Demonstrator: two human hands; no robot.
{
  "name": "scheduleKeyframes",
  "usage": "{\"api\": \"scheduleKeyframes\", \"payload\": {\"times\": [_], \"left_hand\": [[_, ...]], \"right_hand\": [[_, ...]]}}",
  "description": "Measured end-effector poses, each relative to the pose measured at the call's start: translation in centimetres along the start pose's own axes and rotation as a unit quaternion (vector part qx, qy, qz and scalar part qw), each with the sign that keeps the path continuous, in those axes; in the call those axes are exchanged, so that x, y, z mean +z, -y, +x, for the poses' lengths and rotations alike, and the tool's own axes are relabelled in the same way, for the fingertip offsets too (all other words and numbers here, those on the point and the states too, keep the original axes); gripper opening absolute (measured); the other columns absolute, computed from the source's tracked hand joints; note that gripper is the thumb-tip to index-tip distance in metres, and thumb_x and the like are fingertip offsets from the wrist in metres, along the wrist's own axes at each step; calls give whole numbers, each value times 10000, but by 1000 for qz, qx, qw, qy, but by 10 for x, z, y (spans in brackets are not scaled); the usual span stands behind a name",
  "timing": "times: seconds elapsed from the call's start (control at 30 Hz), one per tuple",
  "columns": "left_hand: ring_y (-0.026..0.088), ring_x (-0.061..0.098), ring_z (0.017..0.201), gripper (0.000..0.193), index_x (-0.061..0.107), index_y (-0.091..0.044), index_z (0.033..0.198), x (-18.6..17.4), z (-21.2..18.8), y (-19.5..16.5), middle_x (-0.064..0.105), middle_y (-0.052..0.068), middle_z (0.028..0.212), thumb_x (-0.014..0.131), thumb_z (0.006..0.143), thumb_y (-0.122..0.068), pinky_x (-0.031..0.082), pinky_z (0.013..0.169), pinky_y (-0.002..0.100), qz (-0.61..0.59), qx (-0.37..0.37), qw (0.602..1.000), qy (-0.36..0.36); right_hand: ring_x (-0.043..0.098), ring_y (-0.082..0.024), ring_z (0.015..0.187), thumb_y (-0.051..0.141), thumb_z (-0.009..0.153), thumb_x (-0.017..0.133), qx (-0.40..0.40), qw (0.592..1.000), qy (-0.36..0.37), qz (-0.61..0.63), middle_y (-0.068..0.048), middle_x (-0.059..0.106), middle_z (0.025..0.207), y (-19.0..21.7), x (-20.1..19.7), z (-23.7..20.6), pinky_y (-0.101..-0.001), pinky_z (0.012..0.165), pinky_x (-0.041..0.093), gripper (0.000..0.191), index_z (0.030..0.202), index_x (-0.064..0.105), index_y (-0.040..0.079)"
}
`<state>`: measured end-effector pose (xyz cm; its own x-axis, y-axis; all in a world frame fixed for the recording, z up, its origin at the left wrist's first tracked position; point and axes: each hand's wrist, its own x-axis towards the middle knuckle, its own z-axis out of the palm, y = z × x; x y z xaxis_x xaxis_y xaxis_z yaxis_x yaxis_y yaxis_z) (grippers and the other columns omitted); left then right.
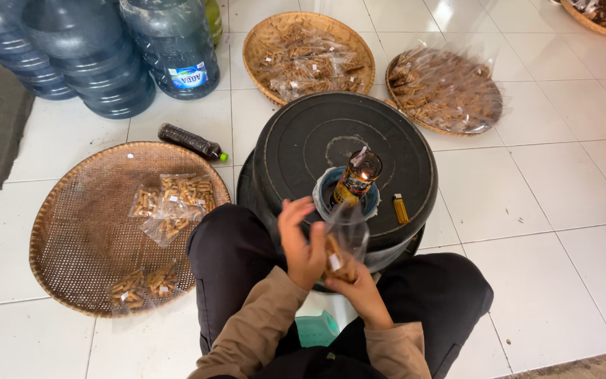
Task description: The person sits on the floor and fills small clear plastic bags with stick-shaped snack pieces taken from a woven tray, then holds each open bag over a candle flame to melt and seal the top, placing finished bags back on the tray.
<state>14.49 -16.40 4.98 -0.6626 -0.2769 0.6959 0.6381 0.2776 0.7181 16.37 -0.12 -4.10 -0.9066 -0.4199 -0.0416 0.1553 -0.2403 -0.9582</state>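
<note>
- Far left, a group of large blue-tinted plastic water jugs (pixel 92 56) stands on the glossy white tiled floor (pixel 569 210), ribbed and rounded.
- Just below them, a dark plastic bottle with a green cap (pixel 191 142) lies on its side beside the rim of a wide round woven bamboo tray (pixel 57 231). This tray holds only a few small clear packets of tan snack sticks (pixel 173 203), with much bare weave showing, so judging by that, a lot of packing seems left to go here.
- In the middle, the left hand (pixel 303 245) pinches the upper edge of a small clear plastic bag of tan snack sticks (pixel 341 249), fingers curled closed on the film.
- The right hand (pixel 355 288) cups the same bag from below, closed around its base, holding it in front of the person's knees just short of the flame.
- A small lit bottle lamp (pixel 355 179) sits in a blue ring on an upturned black plastic tub (pixel 296 147), matte and round; a yellow lighter (pixel 401 208) lies beside it.
- Farther back and right, two more woven trays (pixel 254 42) are heaped with filled packets, apparently finished.
</note>
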Motion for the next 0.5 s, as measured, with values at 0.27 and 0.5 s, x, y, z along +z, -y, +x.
{"api": "scheduleKeyframes", "payload": {"times": [0.27,0.5], "left_hand": [[236,465,1380,605,446,-32,1505,36,-79,51,469,134,1538,239,1088,-419,318,1179,378,-421,-415,802,-90],[159,475,1384,660,260,-150,1653,43,-85,48,417,54,1569,410,1083,-449,428,1111,286,-468,-438,761,103]], "right_hand": [[502,-211,1223,432,989,526,-193,981,-8,-29,-135,547,1344,-14,9,2,-336,1020,404,615,1398,488,-26],[372,-268,1488,691,1006,244,-114,980,-131,94,-137,392,1622,7,13,6,-396,1207,288,918,1592,322,-12]]}}
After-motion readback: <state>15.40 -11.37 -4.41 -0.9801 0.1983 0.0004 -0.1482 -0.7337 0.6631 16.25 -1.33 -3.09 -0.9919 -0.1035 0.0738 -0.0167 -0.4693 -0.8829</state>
